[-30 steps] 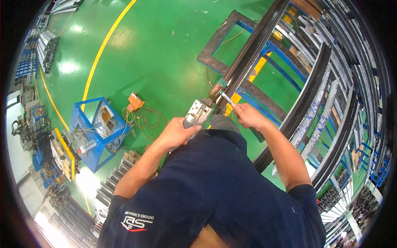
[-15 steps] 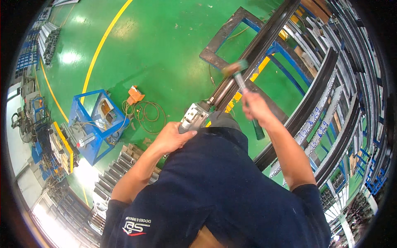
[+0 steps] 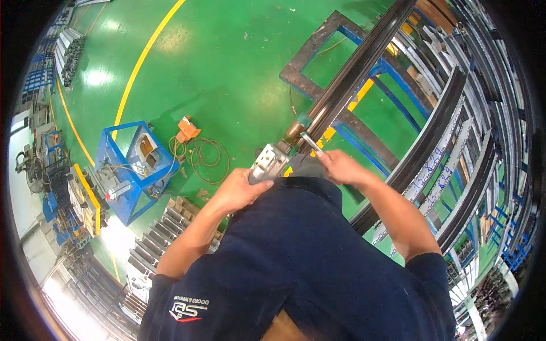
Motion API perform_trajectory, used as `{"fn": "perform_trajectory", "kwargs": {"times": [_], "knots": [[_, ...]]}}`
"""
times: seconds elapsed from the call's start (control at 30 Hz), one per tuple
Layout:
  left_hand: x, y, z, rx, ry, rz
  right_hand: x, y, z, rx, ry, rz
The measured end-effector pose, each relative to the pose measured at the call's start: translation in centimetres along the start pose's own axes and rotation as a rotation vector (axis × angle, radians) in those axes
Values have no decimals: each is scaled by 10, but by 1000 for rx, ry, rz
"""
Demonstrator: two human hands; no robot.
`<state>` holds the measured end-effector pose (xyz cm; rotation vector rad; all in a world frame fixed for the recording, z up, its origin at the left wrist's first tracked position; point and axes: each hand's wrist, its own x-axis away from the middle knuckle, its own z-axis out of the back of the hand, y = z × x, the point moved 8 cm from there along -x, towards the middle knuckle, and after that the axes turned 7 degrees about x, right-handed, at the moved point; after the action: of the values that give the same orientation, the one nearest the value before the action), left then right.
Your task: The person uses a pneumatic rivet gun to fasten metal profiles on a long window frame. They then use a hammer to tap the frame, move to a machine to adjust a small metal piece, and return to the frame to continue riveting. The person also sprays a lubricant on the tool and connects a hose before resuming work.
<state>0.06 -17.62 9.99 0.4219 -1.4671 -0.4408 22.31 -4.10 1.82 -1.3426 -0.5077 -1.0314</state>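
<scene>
Closed fingers of my left hand grip the lower end of a grey metal block with holes in its face. This block sits at the near end of a long dark profile, close to my body. My right hand is closed round the handle of a mallet. The mallet's green and brown head is at the far end of the grey block, beside the profile; whether it touches cannot be told. Part of the mallet's handle is hidden behind my right hand.
A dark-topped blue stand lies under the profile. On the right, a rack holds many long profiles. At left stand a blue frame and an orange foot pedal with coiled cable on the green floor. Stacked profiles lie at lower left.
My right hand has swung the mallet down and to the left, bringing its head from over the profile to the grey block's far end. My left hand stays almost still.
</scene>
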Motion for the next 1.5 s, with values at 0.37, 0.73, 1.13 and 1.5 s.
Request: {"fn": "perform_trajectory", "kwargs": {"times": [0.37, 0.73, 1.13, 1.5], "knots": [[2, -5, -1, -23, 6, -23, -44, -21, 44, -268, 311, 172], [8, -11, 0, -3, 35, -38, -14, 16, 13, -177, 111, 70], [7, -28, 6, -177, 44, -41, -12, -20, 84, 275, 707, 175], [-3, -31, 6, -211, -27, -86, -76, 22, 183, 33, 1272, -24]]}}
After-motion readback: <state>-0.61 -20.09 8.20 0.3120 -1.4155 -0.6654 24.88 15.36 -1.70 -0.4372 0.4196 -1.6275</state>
